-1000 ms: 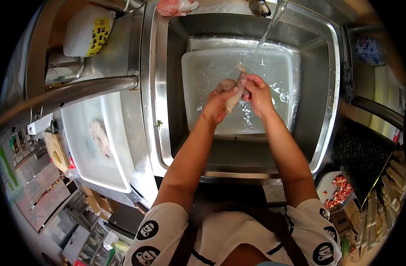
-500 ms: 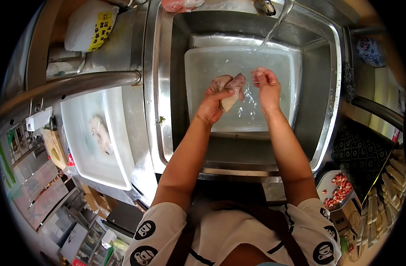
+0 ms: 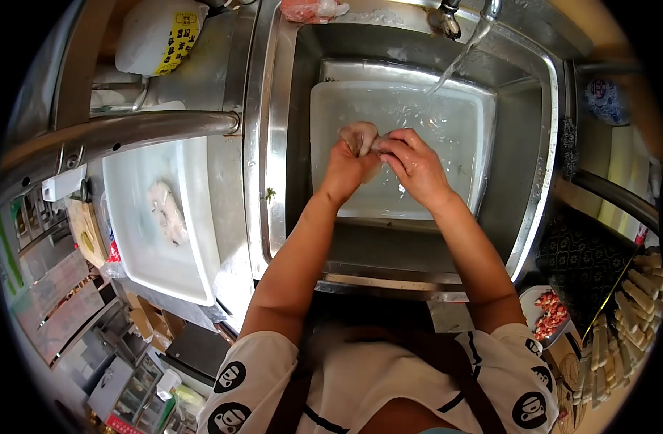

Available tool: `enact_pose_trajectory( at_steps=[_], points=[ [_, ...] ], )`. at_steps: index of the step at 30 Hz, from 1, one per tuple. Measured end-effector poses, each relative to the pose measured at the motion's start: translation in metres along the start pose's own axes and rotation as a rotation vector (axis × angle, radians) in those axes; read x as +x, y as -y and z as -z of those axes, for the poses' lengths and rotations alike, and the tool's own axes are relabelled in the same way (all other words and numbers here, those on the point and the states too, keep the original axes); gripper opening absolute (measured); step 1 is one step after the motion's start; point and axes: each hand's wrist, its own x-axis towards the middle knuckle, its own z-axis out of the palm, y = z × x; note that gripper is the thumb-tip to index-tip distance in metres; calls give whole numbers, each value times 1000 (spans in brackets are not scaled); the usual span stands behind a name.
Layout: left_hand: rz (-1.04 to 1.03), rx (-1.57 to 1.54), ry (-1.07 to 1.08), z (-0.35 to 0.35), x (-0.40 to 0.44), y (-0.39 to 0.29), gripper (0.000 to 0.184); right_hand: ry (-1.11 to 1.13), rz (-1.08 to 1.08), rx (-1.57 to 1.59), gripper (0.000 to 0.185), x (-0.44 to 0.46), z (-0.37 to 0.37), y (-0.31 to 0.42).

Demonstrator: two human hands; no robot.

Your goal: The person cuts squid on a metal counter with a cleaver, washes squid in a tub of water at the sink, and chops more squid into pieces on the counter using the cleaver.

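My left hand (image 3: pixel 347 171) is closed round a pale, floppy squid (image 3: pixel 359 136), with a fold of it standing up above the fingers. Beside it, my right hand (image 3: pixel 420 168) pinches the pinkish end on the squid's right side between thumb and fingers. Both hands are over a white tub (image 3: pixel 485 137) of water set in a steel sink (image 3: pixel 523 145). Water (image 3: pixel 458 61) streams from the tap (image 3: pixel 492 9) into the tub's far right part. My fingers partly hide the squid.
Left of the sink, a white tray (image 3: pixel 200 217) holds another pale squid-like piece (image 3: pixel 166 211). A steel pipe (image 3: pixel 165 126) crosses above that tray's far end. At lower right are a dish of red chopped pieces (image 3: pixel 551 315) and several pale sticks (image 3: pixel 635 296).
My right hand has moved left from open water and taken hold of the squid's pinkish end. My left hand keeps its hold. The view has shifted slightly.
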Motion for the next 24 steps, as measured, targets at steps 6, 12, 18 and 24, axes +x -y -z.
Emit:
enact_pose_trajectory(
  at_steps=[6, 12, 18, 24],
  points=[
    [112, -2, 81, -9, -2, 5, 32, -39, -54, 9, 7, -7, -3, -3],
    [137, -117, 18, 1, 4, 58, 16, -554, -182, 757, 15, -5, 51, -26],
    [-264, 331, -48, 0, 28, 90, 20, -386, -597, -129, 65, -58, 29, -94],
    [154, 1182, 333, -4, 18, 108, 23, -1, -1154, 686, 66, -43, -60, -78]
  ],
)
